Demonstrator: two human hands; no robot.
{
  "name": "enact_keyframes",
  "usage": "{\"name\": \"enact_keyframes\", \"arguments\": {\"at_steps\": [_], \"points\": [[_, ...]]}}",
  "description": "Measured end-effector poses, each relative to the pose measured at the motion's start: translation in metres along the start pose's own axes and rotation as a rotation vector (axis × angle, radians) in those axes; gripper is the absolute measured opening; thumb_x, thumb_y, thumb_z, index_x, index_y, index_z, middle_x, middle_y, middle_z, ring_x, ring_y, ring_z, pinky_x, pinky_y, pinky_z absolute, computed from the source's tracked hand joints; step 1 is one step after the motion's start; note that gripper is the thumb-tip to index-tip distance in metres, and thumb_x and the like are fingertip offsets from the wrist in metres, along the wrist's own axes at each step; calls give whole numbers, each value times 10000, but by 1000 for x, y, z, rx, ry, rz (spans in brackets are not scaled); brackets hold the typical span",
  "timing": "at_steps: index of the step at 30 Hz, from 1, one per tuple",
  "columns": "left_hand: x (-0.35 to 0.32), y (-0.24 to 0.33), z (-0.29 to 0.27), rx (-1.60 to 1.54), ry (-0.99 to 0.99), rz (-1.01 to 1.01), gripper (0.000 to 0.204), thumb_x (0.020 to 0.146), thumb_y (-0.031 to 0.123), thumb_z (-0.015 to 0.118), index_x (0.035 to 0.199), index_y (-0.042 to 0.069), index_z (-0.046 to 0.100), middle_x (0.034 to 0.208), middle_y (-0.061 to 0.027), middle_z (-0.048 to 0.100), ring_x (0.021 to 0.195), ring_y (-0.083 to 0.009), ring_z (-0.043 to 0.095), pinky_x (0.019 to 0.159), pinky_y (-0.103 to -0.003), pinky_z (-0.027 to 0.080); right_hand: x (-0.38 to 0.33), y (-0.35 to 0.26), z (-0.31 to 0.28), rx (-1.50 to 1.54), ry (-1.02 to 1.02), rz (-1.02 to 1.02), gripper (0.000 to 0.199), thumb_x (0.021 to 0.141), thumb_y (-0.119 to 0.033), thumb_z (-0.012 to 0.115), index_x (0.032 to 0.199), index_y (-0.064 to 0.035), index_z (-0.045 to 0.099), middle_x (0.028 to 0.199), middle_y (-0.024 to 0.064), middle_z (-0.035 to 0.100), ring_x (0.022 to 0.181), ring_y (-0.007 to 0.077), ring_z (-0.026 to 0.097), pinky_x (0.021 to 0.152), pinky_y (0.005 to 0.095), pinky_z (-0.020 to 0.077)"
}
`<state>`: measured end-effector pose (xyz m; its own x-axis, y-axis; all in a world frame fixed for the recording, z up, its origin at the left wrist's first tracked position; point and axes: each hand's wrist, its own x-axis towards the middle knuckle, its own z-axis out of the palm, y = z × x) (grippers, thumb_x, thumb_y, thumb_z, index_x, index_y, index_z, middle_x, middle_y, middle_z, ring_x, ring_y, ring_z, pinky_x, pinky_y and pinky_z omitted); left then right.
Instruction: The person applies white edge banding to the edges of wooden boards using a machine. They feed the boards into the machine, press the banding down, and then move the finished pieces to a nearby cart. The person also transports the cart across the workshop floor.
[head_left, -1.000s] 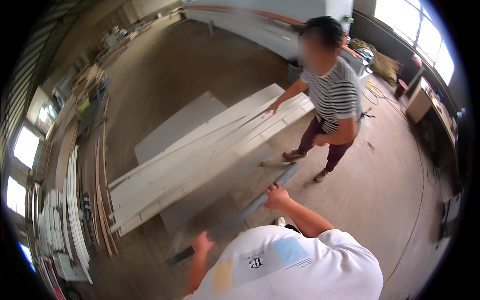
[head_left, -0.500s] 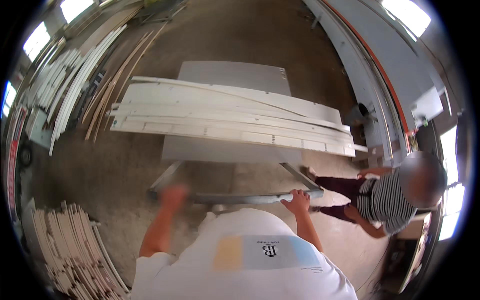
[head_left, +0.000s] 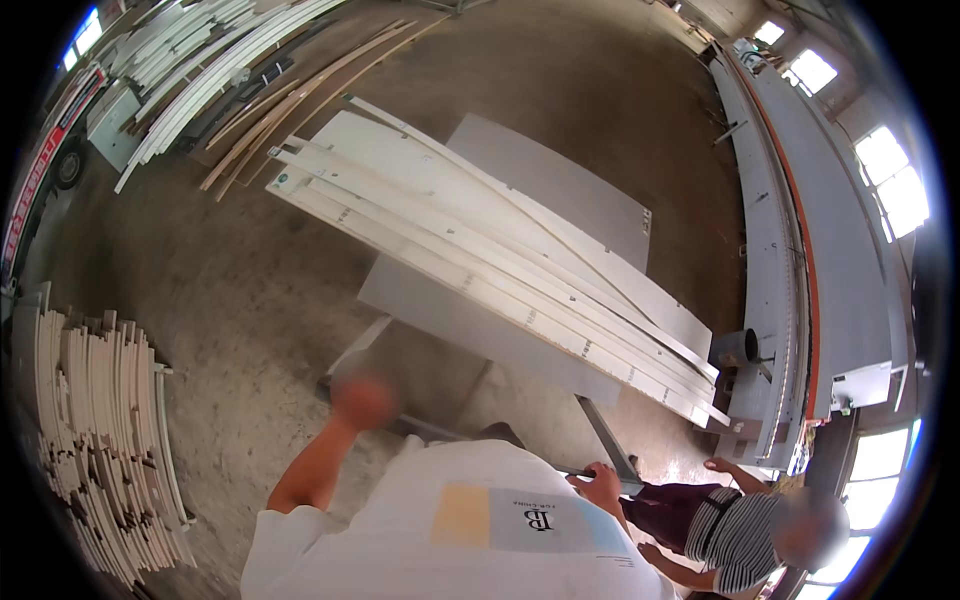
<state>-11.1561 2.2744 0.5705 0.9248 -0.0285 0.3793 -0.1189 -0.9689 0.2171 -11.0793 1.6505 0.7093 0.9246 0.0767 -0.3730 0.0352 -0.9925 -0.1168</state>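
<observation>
A metal frame (head_left: 604, 437), shaped like the push handle of a cart, reaches toward me from under a large grey panel (head_left: 565, 185). Long white boards and strips (head_left: 420, 215) lie across that panel, slanting from upper left to lower right. My right hand (head_left: 602, 487) has its fingers wrapped round the frame's bar near its right corner. By the left end of the same bar is my left hand (head_left: 363, 402), so smeared that its fingers cannot be made out. My shirt hides part of the bar.
Close on my right stands a person in a striped top (head_left: 735, 545). Behind runs a long grey machine or bench (head_left: 850, 300) with an orange edge, a dark cylinder (head_left: 738, 347) beside it. Stacked boards (head_left: 100, 420) stand at lower left; long strips (head_left: 215, 90) lie at upper left.
My view has turned, so the frame and its load now slant down to the right. The person at right appears lower and closer to my right hand, which stays on the bar.
</observation>
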Motion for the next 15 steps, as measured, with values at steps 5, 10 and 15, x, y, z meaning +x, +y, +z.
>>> {"name": "enact_keyframes", "arguments": {"at_steps": [5,10,15], "points": [[42,-33,-15,95,-111,47,100,875,246,669,786,203,685,799,-12,651,769,-239,640,670,-417,495,42,-33,-19,51,-122,35,624,643,-653,888,949,-123,766,964,92,753,957,313,717,865,445,559],[106,-87,3,168,-152,69,239,870,235,682,672,216,549,680,7,540,631,-210,540,578,-389,411,93,-58,-25,106,-120,1,512,709,-596,853,889,-121,794,844,90,766,819,324,734,766,459,563],[170,-154,10,124,-190,64,257,835,217,695,633,224,537,656,1,543,605,-234,550,552,-420,399,153,-88,0,180,290,124,364,885,-446,720,711,-127,707,722,140,695,687,404,669,636,540,491]]}}
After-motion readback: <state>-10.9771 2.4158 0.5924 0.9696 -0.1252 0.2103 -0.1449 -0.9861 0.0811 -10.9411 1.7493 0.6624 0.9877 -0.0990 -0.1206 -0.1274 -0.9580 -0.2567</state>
